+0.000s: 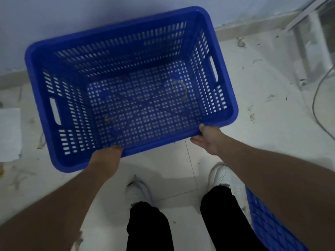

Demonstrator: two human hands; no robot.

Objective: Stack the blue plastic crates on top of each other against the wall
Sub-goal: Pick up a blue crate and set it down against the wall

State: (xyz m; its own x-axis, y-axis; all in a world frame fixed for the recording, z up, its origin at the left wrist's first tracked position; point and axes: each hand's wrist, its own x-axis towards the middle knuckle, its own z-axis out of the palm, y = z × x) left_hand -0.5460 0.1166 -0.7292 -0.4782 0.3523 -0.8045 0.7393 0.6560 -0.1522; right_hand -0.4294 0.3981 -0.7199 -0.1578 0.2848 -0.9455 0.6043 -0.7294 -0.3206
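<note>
A blue perforated plastic crate (126, 38) with slotted walls and side handle holes stands open-side up, its far long side close to the pale wall (72, 19). My left hand (107, 157) grips the near rim left of centre, fingers curled over the edge. The near rim further right is gripped by my right hand (208, 138), thumb on top. Bits of debris lie on the crate's bottom. Part of a second blue crate (266, 223) shows at the lower right, partly hidden behind my right arm.
The floor is dirty white tile (181, 178) with scattered scraps. My two white shoes (137, 193) stand just behind the crate. A white metal frame (308, 42) and a cable (316, 98) are at the right. A white sheet (10, 133) lies at the left edge.
</note>
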